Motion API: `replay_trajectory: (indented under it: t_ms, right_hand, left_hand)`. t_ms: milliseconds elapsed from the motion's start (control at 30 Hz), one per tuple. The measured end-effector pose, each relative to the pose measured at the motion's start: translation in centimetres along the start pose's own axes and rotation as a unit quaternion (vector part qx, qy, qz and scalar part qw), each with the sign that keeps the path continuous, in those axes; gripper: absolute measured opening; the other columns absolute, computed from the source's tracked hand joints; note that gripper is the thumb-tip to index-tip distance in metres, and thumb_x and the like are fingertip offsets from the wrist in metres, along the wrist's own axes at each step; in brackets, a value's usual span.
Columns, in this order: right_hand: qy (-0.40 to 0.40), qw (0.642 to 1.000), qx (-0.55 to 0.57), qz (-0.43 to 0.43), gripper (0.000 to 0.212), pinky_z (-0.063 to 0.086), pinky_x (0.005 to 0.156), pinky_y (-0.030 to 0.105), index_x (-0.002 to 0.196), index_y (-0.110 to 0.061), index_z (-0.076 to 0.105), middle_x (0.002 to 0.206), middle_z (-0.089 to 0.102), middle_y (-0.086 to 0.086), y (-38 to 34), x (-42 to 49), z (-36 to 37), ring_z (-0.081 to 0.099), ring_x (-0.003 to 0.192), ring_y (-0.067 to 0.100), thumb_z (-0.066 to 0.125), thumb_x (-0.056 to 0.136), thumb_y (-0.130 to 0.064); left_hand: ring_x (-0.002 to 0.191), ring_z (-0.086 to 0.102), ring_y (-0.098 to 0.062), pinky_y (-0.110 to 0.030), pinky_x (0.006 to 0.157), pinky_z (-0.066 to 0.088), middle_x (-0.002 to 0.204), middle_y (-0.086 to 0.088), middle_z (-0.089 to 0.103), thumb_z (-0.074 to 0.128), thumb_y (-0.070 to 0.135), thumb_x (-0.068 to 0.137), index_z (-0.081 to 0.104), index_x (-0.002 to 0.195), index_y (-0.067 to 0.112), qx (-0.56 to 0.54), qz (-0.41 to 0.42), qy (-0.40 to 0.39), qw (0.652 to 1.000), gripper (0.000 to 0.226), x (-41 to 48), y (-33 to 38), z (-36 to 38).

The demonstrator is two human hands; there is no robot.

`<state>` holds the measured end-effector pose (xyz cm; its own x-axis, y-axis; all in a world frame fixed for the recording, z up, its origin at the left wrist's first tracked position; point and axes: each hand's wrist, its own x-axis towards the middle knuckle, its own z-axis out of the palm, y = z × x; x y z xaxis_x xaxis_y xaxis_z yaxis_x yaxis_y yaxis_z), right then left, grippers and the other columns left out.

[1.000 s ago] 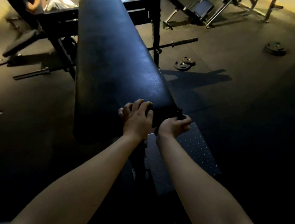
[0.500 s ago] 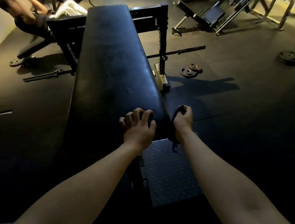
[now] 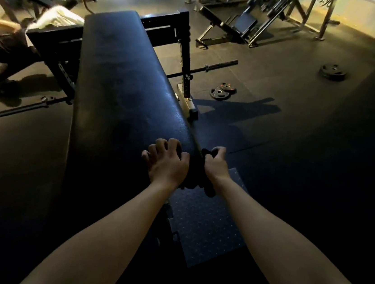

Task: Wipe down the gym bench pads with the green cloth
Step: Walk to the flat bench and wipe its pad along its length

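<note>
Dark cloth [image 3: 206,153] (bunched) gripped by right hand [image 3: 215,167]; left hand [image 3: 167,164] curled atop pad [image 3: 122,86].

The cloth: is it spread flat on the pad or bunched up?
Bunched. The right hand grips the cloth as a wad at the right edge of the pad; an end hangs below the wrist.

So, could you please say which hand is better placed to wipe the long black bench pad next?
The right hand: it grips the dark, bunched cloth at the right edge of the long black bench pad. The left hand holds nothing, resting with curled fingers on the pad's top.
</note>
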<state>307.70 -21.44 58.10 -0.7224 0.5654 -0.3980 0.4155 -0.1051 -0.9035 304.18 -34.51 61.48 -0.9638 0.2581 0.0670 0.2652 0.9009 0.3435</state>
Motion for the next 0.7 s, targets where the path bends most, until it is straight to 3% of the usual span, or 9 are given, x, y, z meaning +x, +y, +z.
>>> replay_trajectory:
  t_ms: [200, 400, 467, 600, 700]
  right_hand:
    - [0.081, 0.995, 0.028, -0.052, 0.022, 0.051, 0.076, 0.040, 0.108, -0.024, 0.044, 0.122, 0.049, 0.014, -3.1, 3.6, -0.2, 0.055, 0.100, 0.030, 0.045, 0.093, -0.008]
    - [0.052, 0.987, 0.020, -0.151, 0.024, 0.046, 0.088, 0.037, 0.118, -0.018, 0.051, 0.121, 0.048, 0.007, -6.4, 7.5, 0.1, 0.050, 0.104, 0.022, 0.049, 0.095, -0.011]
    - [0.010, 0.992, 0.034, -0.121, 0.023, 0.047, 0.093, 0.039, 0.116, -0.019, 0.051, 0.121, 0.053, 0.011, -6.8, 8.0, 1.2, 0.053, 0.104, 0.026, 0.050, 0.093, -0.019]
    - [-0.172, 0.983, 0.041, -0.053, 0.018, 0.051, 0.092, 0.049, 0.114, -0.030, 0.047, 0.125, 0.050, 0.010, -3.5, 7.3, 2.6, 0.055, 0.106, 0.026, 0.048, 0.097, -0.032]
    - [-0.218, 0.975, 0.021, -0.043, 0.018, 0.051, 0.092, 0.055, 0.113, -0.033, 0.044, 0.129, 0.042, 0.011, -2.1, 6.6, 1.4, 0.054, 0.106, 0.030, 0.045, 0.096, -0.038]
  left_hand:
    - [0.125, 0.025, -0.027, -0.047, 0.112, 0.014, 0.141, 0.001, 0.026, 0.037, 0.052, 0.094, 0.037, 0.135, 0.040, 0.039, 0.007, -0.004, 0.999, 0.043, 0.7, -0.1, 0.8]
    - [0.130, 0.027, -0.027, -0.045, 0.112, 0.015, 0.147, 0.003, 0.028, 0.034, 0.057, 0.093, 0.036, 0.140, 0.042, 0.073, -0.038, 0.016, 0.996, 0.050, 1.0, 0.3, 1.3]
    - [0.130, 0.029, -0.028, -0.045, 0.111, 0.017, 0.147, 0.003, 0.030, 0.033, 0.059, 0.092, 0.037, 0.140, 0.041, 0.088, -0.053, 0.023, 0.994, 0.052, 1.1, 0.5, 1.3]
    - [0.131, 0.028, -0.029, -0.046, 0.111, 0.017, 0.151, 0.002, 0.029, 0.037, 0.053, 0.097, 0.035, 0.142, 0.038, 0.107, -0.135, 0.036, 0.984, 0.048, 1.1, 2.3, 1.8]
    - [0.133, 0.027, -0.029, -0.048, 0.114, 0.015, 0.155, 0.001, 0.028, 0.033, 0.044, 0.100, 0.036, 0.143, 0.034, 0.113, -0.182, 0.067, 0.975, 0.045, 0.7, 4.4, 2.7]
